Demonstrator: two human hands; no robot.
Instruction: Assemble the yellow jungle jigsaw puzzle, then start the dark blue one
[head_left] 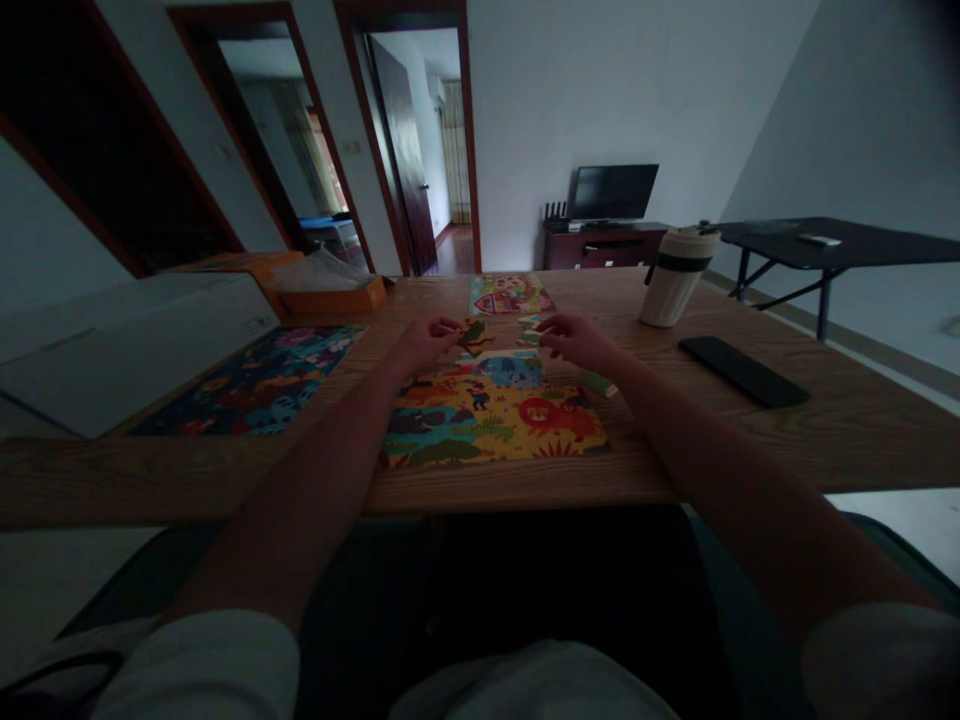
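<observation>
- Head view showed two bare hands reaching forward over one wooden table (862, 425), both forearms laid across its near edge.
- Left hand (426, 343): thumb and fingers were drawn narrow, pinching the left side of one dark green puzzle piece (472, 336).
- Right hand (576, 341): fingers were bent and slightly parted, their tips at the right edge of one pale green puzzle piece (529, 330); whether they gripped it, I cannot tell.
- One partly built animal puzzle (491, 425) lay flat between the forearms, nearer the person than both those pieces. One blue elephant (516, 371) showed along its far side, and red lions at its right.
- One small green block-like item (598, 384) sat just beside the right forearm, near the puzzle's right far corner.
- One colourful picture sheet (511, 294) lay beyond the hands.
- One dark blue picture sheet (262, 388) lay to the left, well apart from the puzzle, beside one white box (150, 345) and one orange box (334, 297).
- To the right were one black smartphone (742, 370), lying flat, and one cream tumbler (670, 290), upright.
- Behind stood one television (615, 192) on one cabinet (604, 244), and one black folding table (862, 246).
</observation>
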